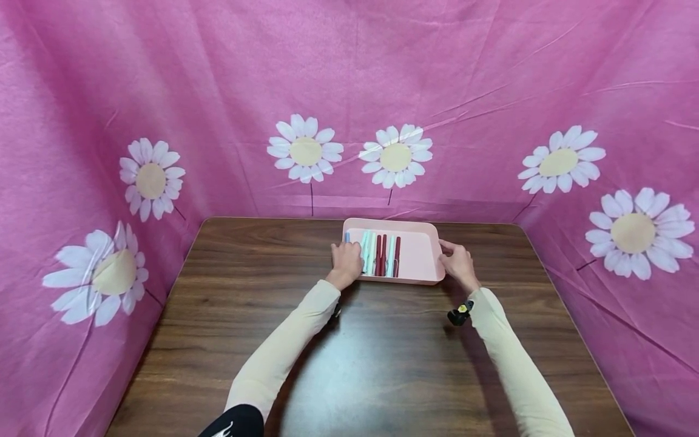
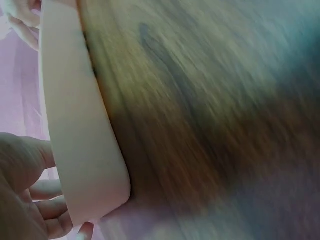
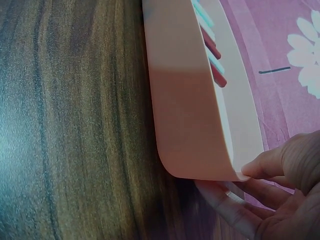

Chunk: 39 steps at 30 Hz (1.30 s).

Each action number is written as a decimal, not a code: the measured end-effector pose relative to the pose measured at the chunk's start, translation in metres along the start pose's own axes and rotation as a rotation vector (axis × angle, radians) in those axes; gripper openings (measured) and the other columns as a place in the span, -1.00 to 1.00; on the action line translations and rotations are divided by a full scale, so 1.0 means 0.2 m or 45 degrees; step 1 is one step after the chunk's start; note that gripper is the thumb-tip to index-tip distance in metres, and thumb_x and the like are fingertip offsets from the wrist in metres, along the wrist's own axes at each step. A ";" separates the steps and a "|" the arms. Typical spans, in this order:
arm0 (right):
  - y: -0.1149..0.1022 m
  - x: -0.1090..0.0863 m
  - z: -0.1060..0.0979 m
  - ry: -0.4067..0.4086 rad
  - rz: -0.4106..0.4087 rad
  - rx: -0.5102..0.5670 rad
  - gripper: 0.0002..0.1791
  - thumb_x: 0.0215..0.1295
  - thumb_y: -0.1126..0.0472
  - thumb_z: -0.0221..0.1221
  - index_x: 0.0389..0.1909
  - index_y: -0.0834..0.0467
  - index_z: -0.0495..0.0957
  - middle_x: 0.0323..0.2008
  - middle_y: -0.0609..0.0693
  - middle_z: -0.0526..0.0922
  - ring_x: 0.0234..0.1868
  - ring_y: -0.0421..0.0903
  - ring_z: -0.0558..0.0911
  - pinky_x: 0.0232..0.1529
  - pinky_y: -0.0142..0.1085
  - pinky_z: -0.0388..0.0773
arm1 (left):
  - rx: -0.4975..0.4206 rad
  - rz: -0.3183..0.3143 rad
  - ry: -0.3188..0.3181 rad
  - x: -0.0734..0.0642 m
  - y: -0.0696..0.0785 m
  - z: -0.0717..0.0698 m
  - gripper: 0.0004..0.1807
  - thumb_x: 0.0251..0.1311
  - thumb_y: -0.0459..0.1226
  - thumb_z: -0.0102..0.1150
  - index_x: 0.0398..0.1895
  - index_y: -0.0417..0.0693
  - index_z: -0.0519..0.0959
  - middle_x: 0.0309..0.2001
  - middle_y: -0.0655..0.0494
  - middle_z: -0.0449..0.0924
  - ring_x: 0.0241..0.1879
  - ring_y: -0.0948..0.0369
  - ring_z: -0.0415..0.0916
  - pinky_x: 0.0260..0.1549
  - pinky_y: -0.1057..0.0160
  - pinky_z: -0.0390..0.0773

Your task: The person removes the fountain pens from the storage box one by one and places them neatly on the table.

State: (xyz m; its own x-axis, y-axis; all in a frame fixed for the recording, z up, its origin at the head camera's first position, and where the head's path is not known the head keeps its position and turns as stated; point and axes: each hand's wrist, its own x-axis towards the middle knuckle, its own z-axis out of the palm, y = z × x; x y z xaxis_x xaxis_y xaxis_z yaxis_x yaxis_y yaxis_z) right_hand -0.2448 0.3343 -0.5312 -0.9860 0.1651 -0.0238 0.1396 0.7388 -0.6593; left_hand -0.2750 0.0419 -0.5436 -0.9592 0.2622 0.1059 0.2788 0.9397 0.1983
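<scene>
A shallow pink tray (image 1: 420,250) lies at the far side of the table, with several slim pens in a row inside it. Mint pens (image 1: 365,246) and dark red pens (image 1: 378,255) fill its left half, and part of a blue pen (image 1: 347,237) shows at the left end. My left hand (image 1: 346,264) grips the tray's near left corner; in the left wrist view its fingers (image 2: 50,206) curl around the end wall. At the right end, my right hand (image 1: 460,265) pinches the rim, thumb (image 3: 265,162) over the edge and fingers outside and below.
The brown wood-grain table (image 1: 382,352) stretches from the tray toward me. Pink cloth (image 1: 349,60) printed with white daisies hangs close behind the tray and along both sides. A black wrist camera (image 1: 460,312) sits on the right wrist, just above the table.
</scene>
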 end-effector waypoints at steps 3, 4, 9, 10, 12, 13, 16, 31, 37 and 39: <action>0.00 0.00 0.00 0.001 -0.006 0.007 -0.39 0.32 0.36 0.06 0.42 0.28 0.46 0.11 0.34 0.70 0.03 0.28 0.65 0.04 0.11 0.52 | -0.103 -0.043 0.038 -0.01 0.00 -0.01 -0.86 0.25 -0.26 0.35 -0.41 -0.11 0.62 -0.35 -0.06 0.75 -0.25 -0.04 0.71 -0.05 -0.05 0.50; -0.01 0.00 0.00 -0.001 -0.006 0.011 -0.40 0.32 0.37 0.06 0.42 0.28 0.46 0.12 0.34 0.69 0.03 0.28 0.65 0.04 0.09 0.52 | -0.156 -0.057 0.057 -0.01 0.00 -0.01 -0.87 0.24 -0.27 0.37 -0.38 -0.13 0.64 -0.34 -0.06 0.76 -0.25 -0.05 0.72 -0.05 -0.06 0.50; -0.01 -0.01 0.00 -0.020 -0.010 0.015 -0.39 0.32 0.37 0.03 0.43 0.29 0.45 0.14 0.35 0.68 0.00 0.23 0.63 -0.03 -0.04 0.51 | -0.381 -0.107 0.140 -0.01 -0.02 -0.03 -0.78 0.24 -0.27 0.39 -0.10 -0.17 0.75 -0.22 -0.09 0.81 -0.21 -0.09 0.75 -0.08 -0.06 0.55; -0.01 -0.01 0.00 -0.021 -0.012 0.015 -0.38 0.32 0.37 0.03 0.43 0.29 0.45 0.14 0.35 0.68 0.00 0.22 0.63 -0.04 -0.05 0.50 | -0.418 -0.118 0.150 -0.01 -0.03 -0.04 -0.74 0.24 -0.26 0.39 -0.04 -0.17 0.76 -0.19 -0.09 0.81 -0.19 -0.09 0.76 -0.09 -0.06 0.57; -0.01 -0.01 0.00 -0.020 -0.015 0.015 -0.38 0.30 0.37 0.02 0.43 0.29 0.46 0.14 0.35 0.68 0.00 0.22 0.63 -0.05 -0.06 0.50 | -0.477 -0.146 0.145 0.00 -0.04 -0.05 -0.71 0.26 -0.25 0.39 0.00 -0.17 0.76 -0.17 -0.07 0.82 -0.17 -0.08 0.76 -0.08 -0.05 0.61; -0.01 -0.01 0.00 -0.018 -0.017 0.014 -0.38 0.30 0.38 0.02 0.42 0.29 0.46 0.14 0.35 0.68 0.01 0.23 0.63 -0.05 -0.06 0.50 | -0.501 -0.161 0.137 0.00 -0.04 -0.06 -0.70 0.26 -0.24 0.40 0.01 -0.16 0.76 -0.16 -0.06 0.82 -0.15 -0.07 0.77 -0.08 -0.04 0.62; 0.00 -0.01 0.00 -0.015 -0.018 0.017 -0.39 0.31 0.38 0.03 0.42 0.30 0.46 0.14 0.35 0.68 0.03 0.24 0.64 -0.03 -0.05 0.52 | -0.591 -0.211 0.106 0.01 -0.05 -0.08 -0.69 0.27 -0.23 0.41 0.03 -0.17 0.75 -0.18 -0.07 0.81 -0.14 -0.08 0.77 -0.10 -0.05 0.65; -0.02 -0.01 0.01 -0.024 0.010 0.018 -0.39 0.34 0.36 0.03 0.44 0.27 0.44 0.14 0.34 0.69 -0.04 0.21 0.64 -0.09 -0.13 0.49 | -0.847 -0.373 0.091 0.04 -0.13 -0.17 -0.69 0.23 -0.28 0.41 0.03 -0.15 0.74 -0.16 -0.05 0.81 -0.11 -0.06 0.73 0.00 -0.06 0.61; 0.00 0.00 0.00 -0.026 0.012 0.020 -0.39 0.34 0.36 0.04 0.44 0.27 0.44 0.14 0.34 0.69 -0.02 0.20 0.64 -0.10 -0.17 0.49 | -0.885 -0.390 0.091 0.05 -0.18 -0.18 -0.69 0.26 -0.27 0.38 0.05 -0.14 0.73 -0.12 -0.03 0.81 -0.09 -0.02 0.73 0.01 -0.02 0.59; 0.00 0.00 0.00 -0.022 0.007 0.027 -0.39 0.34 0.36 0.04 0.44 0.28 0.45 0.13 0.35 0.69 0.03 0.21 0.65 -0.07 -0.16 0.49 | -0.916 -0.401 0.080 0.05 -0.20 -0.18 -0.70 0.26 -0.26 0.37 0.04 -0.13 0.73 -0.13 -0.03 0.81 -0.11 0.00 0.73 0.00 0.01 0.59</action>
State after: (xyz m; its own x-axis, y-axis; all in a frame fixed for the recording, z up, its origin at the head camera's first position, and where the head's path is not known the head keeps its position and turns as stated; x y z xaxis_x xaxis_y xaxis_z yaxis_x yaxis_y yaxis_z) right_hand -0.2444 0.3342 -0.5317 -0.9867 0.1577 -0.0404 0.1433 0.7237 -0.6751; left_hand -0.2933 -0.0008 -0.5150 -0.9996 -0.0260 -0.0096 -0.0231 0.5887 0.8080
